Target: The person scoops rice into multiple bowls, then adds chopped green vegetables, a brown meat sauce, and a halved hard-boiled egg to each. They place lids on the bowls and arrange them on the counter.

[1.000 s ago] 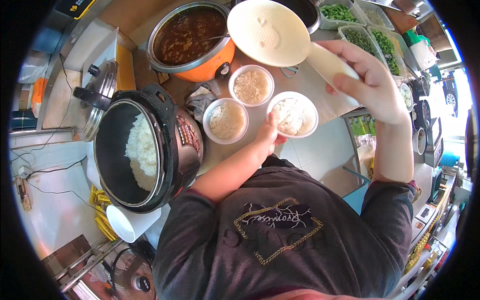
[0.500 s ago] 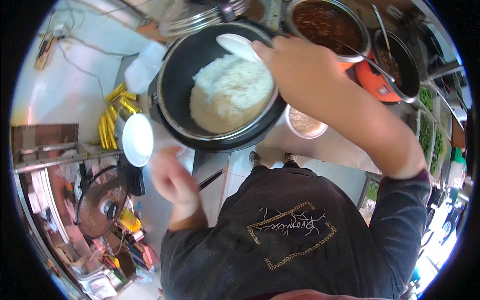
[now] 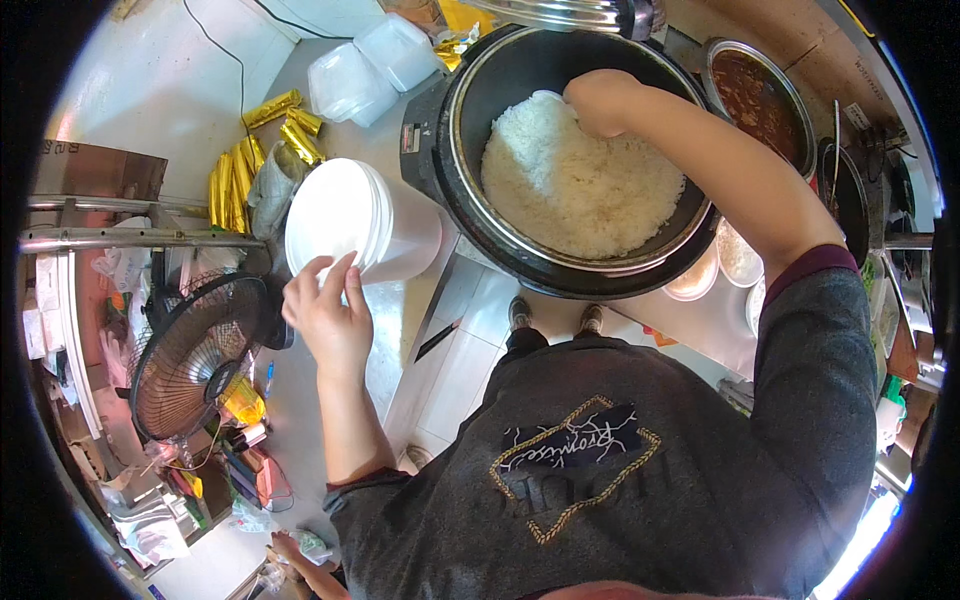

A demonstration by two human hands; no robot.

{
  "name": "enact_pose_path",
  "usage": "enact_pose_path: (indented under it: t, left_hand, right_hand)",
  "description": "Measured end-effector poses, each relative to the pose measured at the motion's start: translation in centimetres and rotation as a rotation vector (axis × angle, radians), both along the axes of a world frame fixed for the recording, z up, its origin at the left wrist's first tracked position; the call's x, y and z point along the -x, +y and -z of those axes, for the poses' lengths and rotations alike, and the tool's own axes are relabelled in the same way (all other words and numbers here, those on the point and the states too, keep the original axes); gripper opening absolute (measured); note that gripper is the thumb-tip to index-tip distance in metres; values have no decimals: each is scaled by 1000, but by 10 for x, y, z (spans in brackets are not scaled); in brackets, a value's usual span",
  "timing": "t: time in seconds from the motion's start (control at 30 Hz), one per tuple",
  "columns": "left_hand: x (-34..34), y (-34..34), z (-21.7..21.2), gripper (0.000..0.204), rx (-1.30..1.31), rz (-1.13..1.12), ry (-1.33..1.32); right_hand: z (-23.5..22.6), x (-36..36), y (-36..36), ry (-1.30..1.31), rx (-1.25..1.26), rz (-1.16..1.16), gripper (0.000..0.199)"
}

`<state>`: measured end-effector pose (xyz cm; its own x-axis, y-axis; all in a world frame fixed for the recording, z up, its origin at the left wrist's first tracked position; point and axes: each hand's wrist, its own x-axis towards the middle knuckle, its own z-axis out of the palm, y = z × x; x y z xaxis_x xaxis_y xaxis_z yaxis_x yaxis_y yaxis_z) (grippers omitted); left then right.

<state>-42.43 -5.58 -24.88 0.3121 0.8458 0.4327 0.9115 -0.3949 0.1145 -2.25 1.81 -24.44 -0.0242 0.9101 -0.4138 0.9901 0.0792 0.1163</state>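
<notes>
L grip [image 3: 333,315] at smooth, rnd, nested cups [image 3: 402,232]

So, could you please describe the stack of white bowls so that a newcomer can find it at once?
Find the large black pot holding rice, then look just left of it. There, with the left hand at its rim, is the stack of white bowls. Unlike the translucent boxes and gold packets nearby, it is round, opaque and white, with nested rims.
</notes>
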Motion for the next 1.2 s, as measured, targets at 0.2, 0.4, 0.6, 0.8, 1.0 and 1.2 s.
enact_pose_path:
  t: [0.2,0.4,0.6,0.8,1.0,1.2]
  left_hand:
    - [25,-10,7,20,192,-109,-673]
    - [58,-15,40,30,93,-1,-1305]
    - [21,-35,9,52,376,-8,-1640]
    - [-27,-23,-53,61,855,-107,-2057]
    - [-100,14,-61,49,686,127,-1869]
    - [-192,11,-60,54,1151,326,-2038]
  right_hand:
    - [-13,27,-20,166,-19,-94,35]
    - [-37,39,-60,351,13,-305,37]
    - [-47,13,-102,587,144,-302,51]
    - [-70,-29,-101,813,452,31,51]
    - [-138,-35,-101,914,208,147,45]
    - [-150,18,-103,272,-511,-201,42]
